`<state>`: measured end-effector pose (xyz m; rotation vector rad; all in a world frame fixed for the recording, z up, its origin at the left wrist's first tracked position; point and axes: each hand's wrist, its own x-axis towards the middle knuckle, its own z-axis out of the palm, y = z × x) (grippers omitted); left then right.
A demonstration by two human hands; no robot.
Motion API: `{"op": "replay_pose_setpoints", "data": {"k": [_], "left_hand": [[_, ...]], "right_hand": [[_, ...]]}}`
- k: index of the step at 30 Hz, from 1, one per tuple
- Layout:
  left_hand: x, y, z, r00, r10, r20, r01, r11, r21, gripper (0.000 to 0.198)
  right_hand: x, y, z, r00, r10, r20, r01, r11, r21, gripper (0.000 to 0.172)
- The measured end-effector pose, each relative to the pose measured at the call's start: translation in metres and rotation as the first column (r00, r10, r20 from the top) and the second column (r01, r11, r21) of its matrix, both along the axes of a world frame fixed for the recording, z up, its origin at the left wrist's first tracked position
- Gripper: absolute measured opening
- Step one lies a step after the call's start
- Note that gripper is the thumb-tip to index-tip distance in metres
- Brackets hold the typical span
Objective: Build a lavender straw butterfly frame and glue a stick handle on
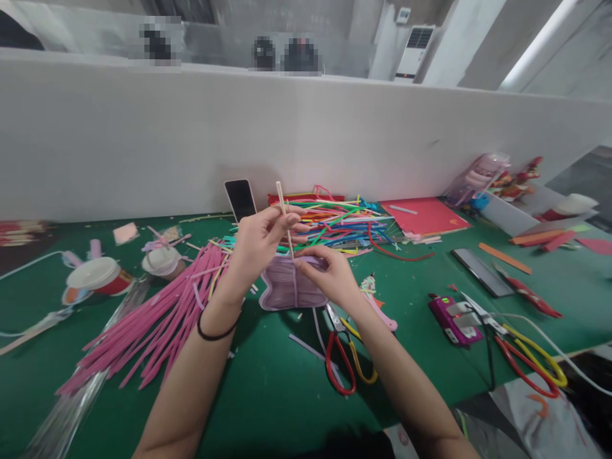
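Observation:
My left hand (pixel 261 242) is raised over the green table (pixel 268 389) and pinches a thin wooden stick (pixel 283 207) that stands nearly upright. My right hand (pixel 329 274) is closed on the top edge of a flat purple foam piece (pixel 284 290), where the stick's lower end meets it. A black band circles my left wrist. A heap of pink strips (pixel 157 319) lies just left of my left forearm. Red and yellow scissors (pixel 344 354) lie below my right hand.
A pile of coloured strips (pixel 344 226), a phone (pixel 240 199) leaning on the white partition and red foam sheets (pixel 423 217) sit behind my hands. Paper cups (pixel 98 277) stand at left. A purple glue gun (pixel 454 319), more scissors (pixel 526 357) and a dark phone (pixel 480 271) lie at right.

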<state>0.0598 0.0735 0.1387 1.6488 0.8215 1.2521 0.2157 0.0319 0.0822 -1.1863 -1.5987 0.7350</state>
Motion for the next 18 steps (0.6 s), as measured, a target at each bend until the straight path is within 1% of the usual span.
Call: {"op": "replay_pose_setpoints", "data": {"k": [6, 10, 13, 18], "left_hand": [[0.004, 0.000, 0.001, 0.999, -0.024, 0.038, 0.024, 1.000, -0.001, 0.041], [0.005, 0.002, 0.002, 0.999, -0.028, 0.039, 0.027, 1.000, 0.007, 0.041], [0.005, 0.004, -0.001, 0.998, -0.048, 0.033, 0.048, 0.999, 0.014, 0.038], [0.008, 0.003, -0.008, 0.999, -0.050, 0.023, 0.049, 0.998, 0.039, 0.036]], "right_hand": [[-0.001, 0.004, -0.002, 1.000, 0.019, -0.003, -0.018, 0.997, 0.069, 0.006], [-0.003, 0.005, -0.002, 1.000, -0.009, 0.005, 0.008, 0.992, 0.123, 0.004], [-0.005, 0.004, -0.003, 0.999, -0.031, 0.032, 0.026, 0.987, 0.161, 0.003], [-0.006, 0.003, -0.001, 0.994, -0.058, 0.097, 0.034, 0.972, 0.231, 0.007]]}}
